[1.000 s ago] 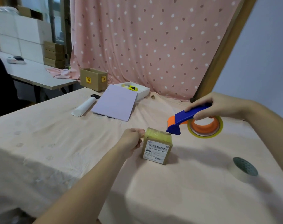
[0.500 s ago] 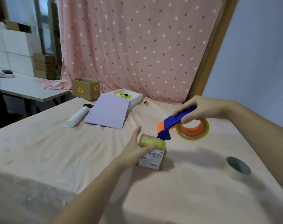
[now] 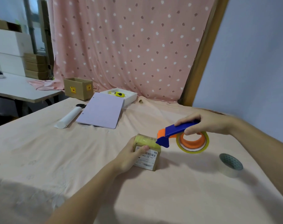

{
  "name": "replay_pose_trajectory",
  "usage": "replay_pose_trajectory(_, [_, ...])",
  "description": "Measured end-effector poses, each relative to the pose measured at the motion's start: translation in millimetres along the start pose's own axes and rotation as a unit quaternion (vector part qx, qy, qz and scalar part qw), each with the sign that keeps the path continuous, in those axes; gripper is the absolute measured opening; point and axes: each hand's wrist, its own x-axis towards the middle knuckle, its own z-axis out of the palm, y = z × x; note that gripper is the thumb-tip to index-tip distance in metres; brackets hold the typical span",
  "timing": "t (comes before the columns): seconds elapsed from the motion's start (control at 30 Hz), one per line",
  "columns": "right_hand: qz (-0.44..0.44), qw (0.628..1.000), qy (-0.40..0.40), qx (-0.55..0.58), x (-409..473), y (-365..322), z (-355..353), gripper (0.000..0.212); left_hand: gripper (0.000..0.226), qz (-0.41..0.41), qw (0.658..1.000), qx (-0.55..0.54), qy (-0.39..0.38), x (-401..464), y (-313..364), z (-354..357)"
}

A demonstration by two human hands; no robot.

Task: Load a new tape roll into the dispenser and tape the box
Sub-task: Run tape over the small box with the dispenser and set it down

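A small brown cardboard box [image 3: 149,156] with a white barcode label and tape across its top sits on the cloth-covered table. My left hand [image 3: 129,155] grips its left side, thumb on the front face. My right hand [image 3: 205,123] holds the blue and orange tape dispenser [image 3: 174,133] by its handle. A yellowish tape roll [image 3: 192,143] sits on the dispenser's orange hub. The dispenser's blue nose touches the box's top right edge.
A second tape roll [image 3: 231,164] lies on the table at the right. Farther back are a lilac sheet [image 3: 102,109], a white paper roll [image 3: 68,118], scissors [image 3: 81,105], a white tray [image 3: 129,97] and an open carton [image 3: 78,88]. A curtain hangs behind.
My left hand has gone from a fist beside the box to gripping its left side. The dispenser has come down onto the box's top right edge.
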Motion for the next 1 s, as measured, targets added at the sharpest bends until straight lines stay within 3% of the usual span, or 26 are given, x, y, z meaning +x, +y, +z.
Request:
replay_pose_trajectory(0.13, [0.003, 0.999, 0.015, 0.044, -6, 13, 3, 0.033, 0.015, -0.009, 1.000, 0.003, 0.013, 0, -2, 0])
replay_pose_trajectory(0.27, [-0.001, 0.998, 0.011, 0.066, -11, 26, 4, 0.036, 0.029, -0.009, 1.000, 0.011, 0.014, 1, -5, 0])
replay_pose_trajectory(0.47, [-0.004, 0.996, 0.036, 0.076, -30, 51, -8, 0.034, 0.024, -0.013, 0.999, 0.021, 0.023, 4, -8, -2])
replay_pose_trajectory(0.63, [0.011, 0.994, 0.035, 0.102, -39, 71, 7, 0.034, 0.045, -0.025, 1.000, -0.004, 0.011, 6, -12, -4])
replay_pose_trajectory(1.0, [0.008, 0.991, 0.070, 0.111, -55, 75, 44, 0.035, 0.048, -0.069, 0.996, -0.059, -0.018, 7, -8, -6])
